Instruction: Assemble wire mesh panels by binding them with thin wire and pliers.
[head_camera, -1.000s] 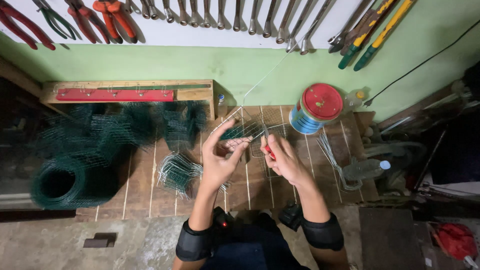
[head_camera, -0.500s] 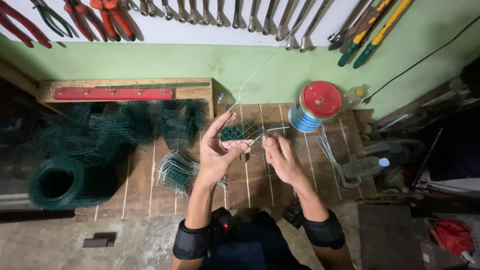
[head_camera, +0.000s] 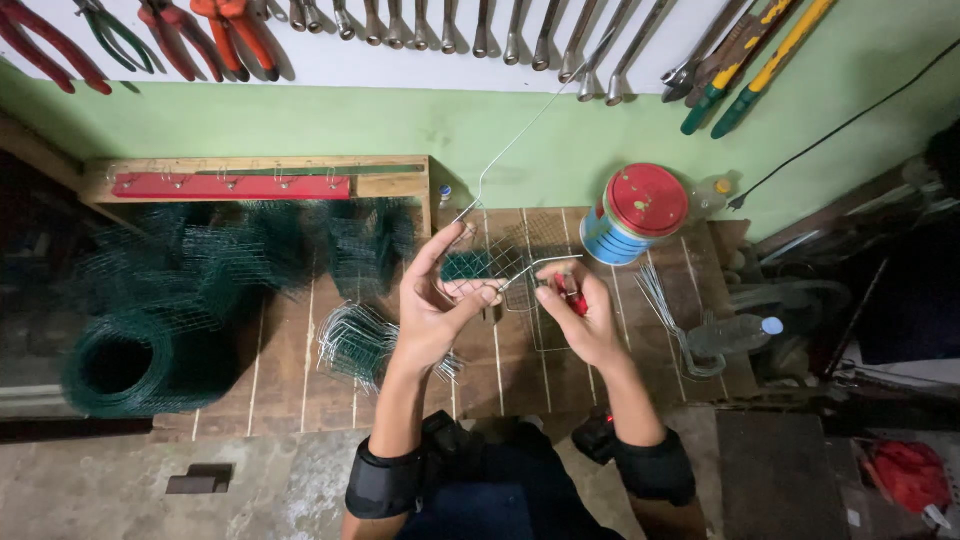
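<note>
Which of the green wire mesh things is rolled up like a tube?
The big dark green mesh roll at the far left of the wooden bench. It is coiled round with a hole through it; the other mesh pieces behind it stand as loose sheets.

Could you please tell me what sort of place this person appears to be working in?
Most likely a small home or trade workshop for wire work. Pliers and wrenches hang in a row on the wall, a roll of green wire mesh lies on the wooden bench, and both hands bend a length of wire.
</note>
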